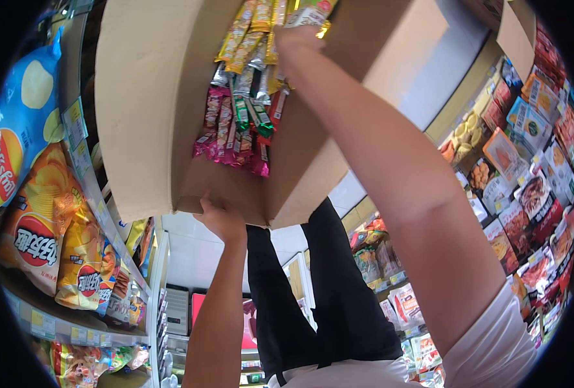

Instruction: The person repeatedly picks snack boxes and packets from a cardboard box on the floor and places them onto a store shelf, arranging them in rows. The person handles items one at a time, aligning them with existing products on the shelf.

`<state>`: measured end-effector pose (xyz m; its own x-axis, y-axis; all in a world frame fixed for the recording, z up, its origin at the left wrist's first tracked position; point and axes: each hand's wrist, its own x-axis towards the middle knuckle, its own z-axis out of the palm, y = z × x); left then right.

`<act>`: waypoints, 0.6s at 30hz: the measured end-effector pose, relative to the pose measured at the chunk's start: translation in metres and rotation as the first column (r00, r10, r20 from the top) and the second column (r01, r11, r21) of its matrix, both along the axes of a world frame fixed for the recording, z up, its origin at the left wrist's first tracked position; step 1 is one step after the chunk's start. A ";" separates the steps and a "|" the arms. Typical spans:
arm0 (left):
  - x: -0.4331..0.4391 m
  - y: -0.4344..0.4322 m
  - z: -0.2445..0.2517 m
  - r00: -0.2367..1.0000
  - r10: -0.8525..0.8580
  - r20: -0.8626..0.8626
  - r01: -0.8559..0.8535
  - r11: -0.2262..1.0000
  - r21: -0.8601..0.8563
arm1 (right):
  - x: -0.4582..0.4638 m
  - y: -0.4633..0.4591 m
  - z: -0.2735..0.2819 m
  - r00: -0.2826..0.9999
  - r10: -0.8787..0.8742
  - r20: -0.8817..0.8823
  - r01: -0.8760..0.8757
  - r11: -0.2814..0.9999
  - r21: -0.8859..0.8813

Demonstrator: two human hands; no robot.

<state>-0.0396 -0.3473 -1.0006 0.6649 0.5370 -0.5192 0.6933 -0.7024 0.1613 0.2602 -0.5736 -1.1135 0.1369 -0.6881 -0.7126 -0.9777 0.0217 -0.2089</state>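
A large cardboard box [139, 111], open at the top, is held before me above the floor. My left hand [221, 218] grips its near edge, with fingers over the rim. Inside lie slim wrapped snack bars: yellow ones [242, 51] toward the far end, silver and green ones [252, 114] in the middle, and pink ones [224, 128] closest to me. My right hand [299, 41] reaches into the far part of the box. It appears closed on a green and yellow snack packet [311, 13]; its fingertips are partly hidden.
On the left, a shelf [80, 140] with price tags holds Lay's chip bags [17, 121] and orange chip bags [39, 223]. Hanging and shelved snack packs [515, 194] line the right side. My legs [326, 291] stand below the box on a pale tiled floor [195, 257].
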 end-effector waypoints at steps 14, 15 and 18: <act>-0.005 0.008 0.006 0.993 -0.120 0.009 0.120 0.988 -0.101 | -0.060 -0.010 0.009 0.930 -0.332 0.157 0.276 0.913 0.300; -0.010 0.018 0.001 0.988 -0.153 -0.005 0.152 0.980 -0.129 | -0.075 -0.003 0.022 0.916 -0.375 0.144 0.301 0.879 0.370; -0.003 0.039 0.005 0.977 -0.148 -0.152 0.095 0.946 -0.311 | -0.116 0.007 0.133 0.876 -0.449 0.175 0.257 0.743 0.617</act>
<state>-0.0427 -0.3086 -0.9957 0.6023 0.2588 -0.7552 0.6412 -0.7203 0.2645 0.1438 -0.5669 -0.9807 0.2333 -0.2197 -0.9473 -0.7662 0.5584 -0.3181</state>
